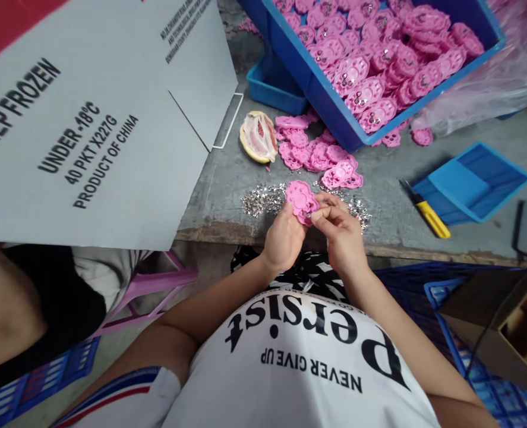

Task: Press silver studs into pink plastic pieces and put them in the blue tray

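A pink plastic part (pixel 299 197) with a wavy outline and molded recesses is in my left hand (pixel 284 239), pinched at its lower left edge. Thumb and fingers of my right hand (pixel 341 229) close at the part's lower right edge; a small shiny piece seems to be between them, but it is too small to make out clearly. Small silvery metal pieces (pixel 263 200) lie scattered on the table behind and on both sides of my hands. Beyond them is a loose pile of similar pink parts (pixel 319 156).
A large blue bin (pixel 334 110) of pink parts stands at the back. A cut fruit (pixel 258 138), a small blue tray (pixel 275 98), a yellow-handled screwdriver (pixel 432 220) and another blue tray (pixel 508 178) are on the table (pixel 218 196). A big grey carton (pixel 125 119) blocks the left; another person's arm (pixel 5 309) shows below.
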`<state>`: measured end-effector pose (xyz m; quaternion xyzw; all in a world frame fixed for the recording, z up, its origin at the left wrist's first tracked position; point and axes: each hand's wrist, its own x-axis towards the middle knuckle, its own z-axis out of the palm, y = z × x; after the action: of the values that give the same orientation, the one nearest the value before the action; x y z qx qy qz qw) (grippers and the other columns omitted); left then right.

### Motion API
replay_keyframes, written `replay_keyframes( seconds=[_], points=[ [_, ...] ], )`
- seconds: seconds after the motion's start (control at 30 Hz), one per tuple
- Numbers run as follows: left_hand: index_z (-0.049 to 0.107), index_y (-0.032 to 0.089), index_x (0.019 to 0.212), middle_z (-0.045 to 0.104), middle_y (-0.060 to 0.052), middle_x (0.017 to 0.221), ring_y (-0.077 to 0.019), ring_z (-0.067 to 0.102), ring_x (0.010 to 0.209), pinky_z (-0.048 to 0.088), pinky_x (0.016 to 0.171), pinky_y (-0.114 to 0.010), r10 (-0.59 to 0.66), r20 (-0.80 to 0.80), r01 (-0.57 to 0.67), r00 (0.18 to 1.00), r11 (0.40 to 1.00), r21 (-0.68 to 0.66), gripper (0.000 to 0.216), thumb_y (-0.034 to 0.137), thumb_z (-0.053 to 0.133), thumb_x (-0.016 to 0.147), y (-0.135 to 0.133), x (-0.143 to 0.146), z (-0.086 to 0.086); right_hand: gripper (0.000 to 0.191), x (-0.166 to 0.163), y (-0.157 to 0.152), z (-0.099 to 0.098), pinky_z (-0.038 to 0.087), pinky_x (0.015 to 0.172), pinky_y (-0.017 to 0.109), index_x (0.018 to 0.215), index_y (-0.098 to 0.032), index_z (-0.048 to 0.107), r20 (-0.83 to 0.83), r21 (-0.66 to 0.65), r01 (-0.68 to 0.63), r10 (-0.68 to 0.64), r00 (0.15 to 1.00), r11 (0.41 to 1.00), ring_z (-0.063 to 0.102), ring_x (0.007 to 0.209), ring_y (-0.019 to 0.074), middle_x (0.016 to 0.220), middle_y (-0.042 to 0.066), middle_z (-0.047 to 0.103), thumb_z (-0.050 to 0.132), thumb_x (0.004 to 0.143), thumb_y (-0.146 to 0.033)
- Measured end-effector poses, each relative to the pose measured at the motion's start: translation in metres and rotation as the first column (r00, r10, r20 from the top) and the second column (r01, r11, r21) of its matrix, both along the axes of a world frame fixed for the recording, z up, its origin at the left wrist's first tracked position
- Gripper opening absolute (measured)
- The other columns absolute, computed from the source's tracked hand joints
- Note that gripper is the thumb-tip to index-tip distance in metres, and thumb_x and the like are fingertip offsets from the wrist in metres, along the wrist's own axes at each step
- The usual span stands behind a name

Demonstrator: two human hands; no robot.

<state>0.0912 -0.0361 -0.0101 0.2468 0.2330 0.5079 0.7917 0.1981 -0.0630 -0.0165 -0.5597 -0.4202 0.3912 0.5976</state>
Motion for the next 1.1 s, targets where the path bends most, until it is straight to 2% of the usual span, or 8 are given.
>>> replay_keyframes(
  seconds=[0.17, 0.4, 0.57, 0.8, 1.1],
  points=[
    [0.053, 0.022, 0.144, 0.067, -0.007, 0.137, -0.0256, 0.047, 0.148, 0.035, 0.125, -0.044, 0.029, 0.107, -0.025, 0.994, 0.999, -0.035, 0.046, 0.037, 0.036, 0.104, -0.005, 0.005, 0.003, 0.016, -0.008, 0.001, -0.002, 0.034, 0.116, 0.049, 0.063, -0.023, 0.068, -0.082, 0.004, 0.028, -0.028, 0.996, 1.000, 0.055, 0.125, 0.0275, 0.118, 0.005, 0.067, 0.076, 0.076, -0.026],
    [0.050, 0.022, 0.147, 0.064, -0.008, 0.141, -0.0275, 0.043, 0.151, 0.033, 0.127, -0.047, 0.020, 0.078, -0.018, 0.997, 1.000, -0.023, 0.050, 0.042, 0.037, 0.103, -0.008, 0.006, 0.004, 0.014, -0.010, 0.000, -0.004, 0.035, 0.114, 0.049, 0.064, -0.024, 0.070, -0.083, 0.037, 0.064, -0.060, 0.995, 0.997, 0.056, 0.123, 0.0263, 0.115, 0.005, 0.067, 0.074, 0.077, -0.023],
    [0.045, 0.025, 0.151, 0.061, -0.006, 0.145, -0.0267, 0.041, 0.152, 0.033, 0.127, -0.046, 0.040, 0.063, -0.040, 0.997, 0.999, 0.004, 0.050, 0.040, 0.035, 0.104, -0.010, 0.008, 0.006, 0.017, -0.015, -0.002, -0.001, 0.035, 0.114, 0.048, 0.061, -0.024, 0.067, -0.110, 0.039, 0.079, -0.074, 0.991, 0.996, 0.057, 0.121, 0.0255, 0.117, 0.005, 0.068, 0.073, 0.076, -0.021],
    [0.041, 0.027, 0.154, 0.058, -0.006, 0.149, -0.0267, 0.042, 0.151, 0.032, 0.128, -0.048, 0.068, 0.061, -0.060, 0.996, 0.991, -0.123, 0.051, 0.039, 0.032, 0.105, -0.011, 0.010, 0.005, 0.016, -0.019, -0.001, -0.001, 0.036, 0.112, 0.047, 0.058, -0.023, 0.067, -0.254, 0.009, 0.102, -0.097, 0.962, 0.995, 0.057, 0.117, 0.0261, 0.111, 0.006, 0.069, 0.074, 0.072, -0.024],
    [0.038, 0.027, 0.157, 0.059, -0.005, 0.150, -0.0250, 0.044, 0.150, 0.029, 0.129, -0.046, 0.086, 0.082, -0.069, 0.993, 0.980, -0.189, 0.052, 0.035, 0.030, 0.106, -0.011, 0.010, 0.000, 0.014, -0.021, 0.000, 0.000, 0.038, 0.108, 0.045, 0.058, -0.023, 0.068, -0.286, -0.019, 0.114, -0.115, 0.951, 0.993, 0.057, 0.112, 0.0253, 0.109, 0.005, 0.069, 0.074, 0.070, -0.025]
  ],
)
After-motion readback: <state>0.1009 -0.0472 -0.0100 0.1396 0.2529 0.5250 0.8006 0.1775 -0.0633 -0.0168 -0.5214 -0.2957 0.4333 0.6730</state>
